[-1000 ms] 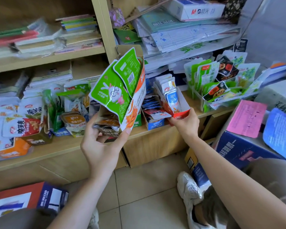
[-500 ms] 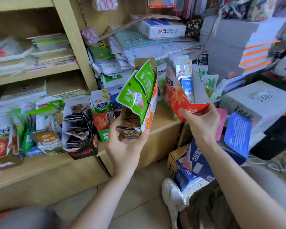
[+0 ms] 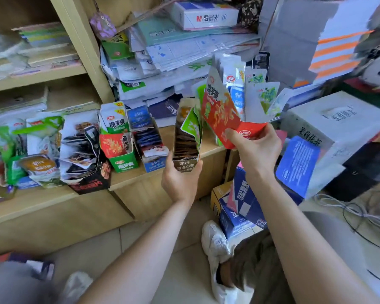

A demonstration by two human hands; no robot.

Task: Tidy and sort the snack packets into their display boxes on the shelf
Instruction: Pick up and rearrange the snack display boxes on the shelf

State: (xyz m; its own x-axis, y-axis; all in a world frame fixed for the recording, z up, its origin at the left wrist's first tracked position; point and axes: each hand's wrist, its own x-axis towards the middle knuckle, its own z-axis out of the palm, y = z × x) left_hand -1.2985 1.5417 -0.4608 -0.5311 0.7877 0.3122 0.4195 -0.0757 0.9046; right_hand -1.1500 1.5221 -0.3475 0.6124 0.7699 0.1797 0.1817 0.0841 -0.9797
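**While you crouch at the shelf, each hand holds one display box**

As you face the wooden shelf (image 3: 53,200), your left hand (image 3: 180,178) holds a tall brown display box (image 3: 185,148) by its base. The grip is curled round the bottom, thumb on one side and fingers on the other. This box stands upright at the shelf's front edge, just beside a blue display box (image 3: 149,150); whether it rests on the board cannot be told. Dark packets fill it, and a green packet (image 3: 191,126) sticks up out of its top.

Your right hand (image 3: 257,148) holds a red display box (image 3: 222,115) up in the air, to the right of the brown one and tilted. The grip pinches its lower front corner, thumb on the red face. Blue-and-white packets (image 3: 237,99) stand inside it.

Further left on the shelf stand a green-and-red box (image 3: 121,150) and a black box (image 3: 90,178), then a loose heap of packets (image 3: 37,150). Papers are piled behind them. A grey carton (image 3: 329,119) sits at the right, blue cartons (image 3: 239,207) stand on the floor, and your white shoe (image 3: 215,240) shows below.
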